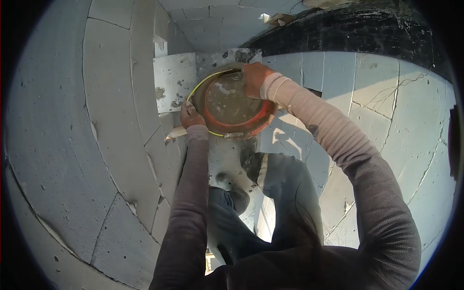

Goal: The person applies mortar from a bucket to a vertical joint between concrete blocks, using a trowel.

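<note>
A round mortar pan (265, 116) with a reddish-orange inner wall is in front of me, grey wet-looking material (232, 101) in its bottom. My left hand (191, 116) is closed at the pan's left rim. Along that side curves a thin yellow strip (197, 87), passing under my left fingers and reaching close to my right hand. My right hand (256, 79) grips the far right rim, its fingers bent over the edge and partly hidden. The pan sits above a grey, mortar-spattered plank (224, 164).
Pale block walls rise on the left (111, 96) and right (372, 87). A dark curved panel (357, 31) spans the upper right. My boots (251, 164) stand on the narrow plank, and a spattered white board (176, 77) lies beyond the pan's left side.
</note>
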Action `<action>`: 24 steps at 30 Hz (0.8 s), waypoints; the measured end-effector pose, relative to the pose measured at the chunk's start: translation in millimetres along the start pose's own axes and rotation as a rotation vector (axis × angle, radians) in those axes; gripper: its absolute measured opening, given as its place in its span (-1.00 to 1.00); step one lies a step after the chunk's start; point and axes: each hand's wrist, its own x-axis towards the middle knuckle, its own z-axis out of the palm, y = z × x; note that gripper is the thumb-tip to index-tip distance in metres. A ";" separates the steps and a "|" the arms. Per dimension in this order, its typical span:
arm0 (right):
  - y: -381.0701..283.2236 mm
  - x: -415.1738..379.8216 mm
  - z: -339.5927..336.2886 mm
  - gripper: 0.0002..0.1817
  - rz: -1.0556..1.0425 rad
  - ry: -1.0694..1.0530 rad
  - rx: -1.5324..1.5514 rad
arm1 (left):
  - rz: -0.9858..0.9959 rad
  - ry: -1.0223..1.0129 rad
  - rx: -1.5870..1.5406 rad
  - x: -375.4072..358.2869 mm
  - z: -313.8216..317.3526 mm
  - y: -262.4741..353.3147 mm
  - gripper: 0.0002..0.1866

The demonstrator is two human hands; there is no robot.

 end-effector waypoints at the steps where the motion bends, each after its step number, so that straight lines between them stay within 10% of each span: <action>1: -10.8 15.3 5.8 -0.58 -0.057 -0.035 -0.080 | -0.004 -0.004 -0.002 -1.5 -0.9 -3.6 -0.64; 7: -8.8 24.5 6.9 -0.65 -0.108 -0.060 -0.168 | -0.043 0.018 -0.282 10.6 16.1 -16.1 -0.67; 12: -4.6 -16.2 71.4 -0.64 -0.447 0.718 0.550 | 0.027 0.028 -0.353 11.3 16.8 -19.4 -0.67; 15: -7.5 8.2 110.9 -0.68 -0.734 1.175 0.220 | 0.046 0.054 -0.337 13.1 20.2 -25.8 -0.66; 18: -29.5 41.2 105.3 -0.62 -0.572 0.694 0.688 | 0.035 0.082 -0.227 4.4 16.2 -12.0 -0.70; 21: -32.3 63.8 111.6 -0.60 -0.405 0.792 0.560 | -0.034 0.043 -0.258 1.2 14.2 -6.4 -0.72; 24: -30.9 22.5 156.1 -0.69 -0.668 0.794 0.539 | 0.006 0.092 -0.321 4.4 20.6 -15.8 -0.71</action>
